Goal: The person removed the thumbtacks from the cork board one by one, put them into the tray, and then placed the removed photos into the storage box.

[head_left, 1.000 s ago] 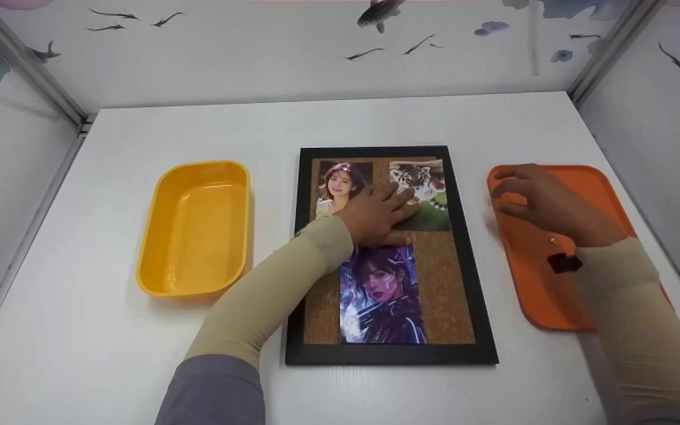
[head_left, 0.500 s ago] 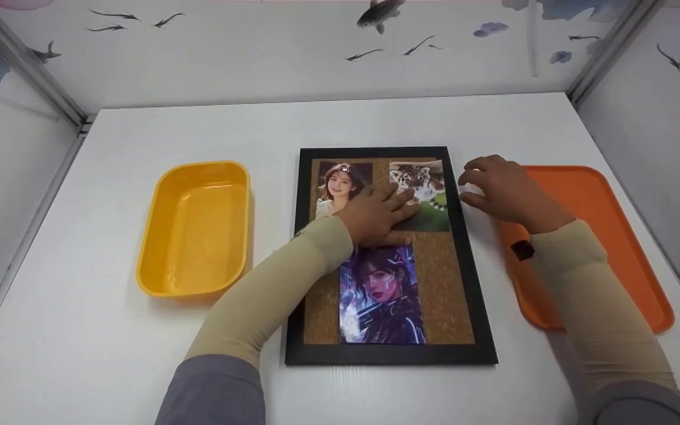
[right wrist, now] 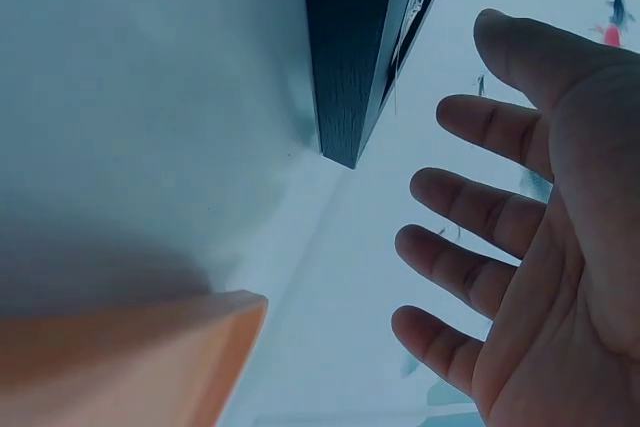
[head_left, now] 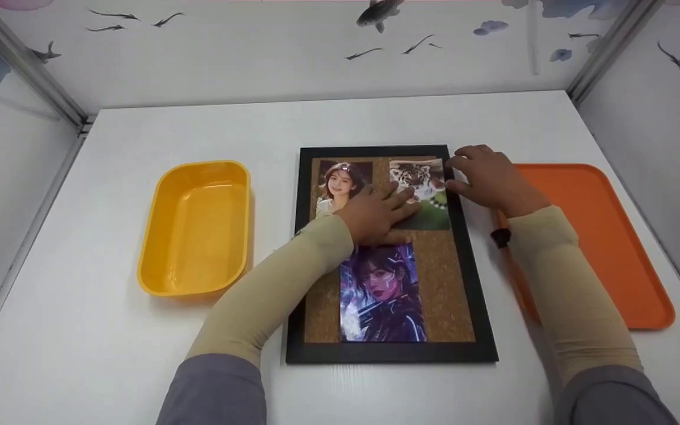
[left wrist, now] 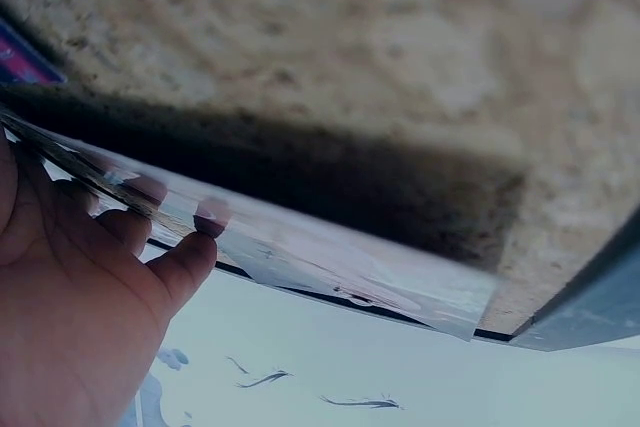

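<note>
A black-framed cork board (head_left: 392,353) lies on the white table with three photos on it. At its upper left is a portrait photo (head_left: 339,180), at its upper right a tiger photo (head_left: 434,219), and lower down a purple portrait photo (head_left: 382,301). My left hand (head_left: 375,215) rests with spread fingers across the upper photos; in the left wrist view its fingertips touch a glossy photo (left wrist: 400,282). My right hand (head_left: 496,180) is over the board's upper right edge, fingers loosely bent. In the right wrist view the right hand (right wrist: 560,227) holds nothing and looks apart from the frame.
To the left stands a deep yellow tray (head_left: 198,248). A flat orange tray (head_left: 617,265) lies to the right, partly under my right forearm. White panels with printed fish (head_left: 380,13) enclose the table (head_left: 245,127) at the back and sides.
My right hand has moved left from above the orange tray to the upper right edge of the cork board. My left hand has stayed in place on the photos.
</note>
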The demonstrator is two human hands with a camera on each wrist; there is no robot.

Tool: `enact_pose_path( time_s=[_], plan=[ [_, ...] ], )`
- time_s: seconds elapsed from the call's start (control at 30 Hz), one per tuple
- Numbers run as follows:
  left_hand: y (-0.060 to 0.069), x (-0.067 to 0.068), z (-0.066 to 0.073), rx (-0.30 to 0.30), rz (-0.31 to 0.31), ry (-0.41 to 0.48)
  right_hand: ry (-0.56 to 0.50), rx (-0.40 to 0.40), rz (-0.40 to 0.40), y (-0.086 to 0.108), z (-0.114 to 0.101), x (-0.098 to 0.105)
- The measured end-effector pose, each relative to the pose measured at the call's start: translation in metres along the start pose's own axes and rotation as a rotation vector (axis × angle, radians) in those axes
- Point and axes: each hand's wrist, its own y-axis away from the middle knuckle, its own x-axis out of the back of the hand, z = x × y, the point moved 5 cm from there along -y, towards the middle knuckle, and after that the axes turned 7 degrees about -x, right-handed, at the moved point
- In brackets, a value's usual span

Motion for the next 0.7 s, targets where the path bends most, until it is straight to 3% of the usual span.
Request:
enact_pose_path(
  time_s=[0.33,0.7],
  plan=[
    [-0.004,-0.004,-0.004,0.014,-0.028,-0.018,-0.073,-0.014,-0.001,-0.027,0.002,-0.009],
    [-0.003,-0.001,0.000,0.000,-0.016,-0.012,-0.032,-0.035,-0.067,-0.032,0.001,-0.016]
  ],
)
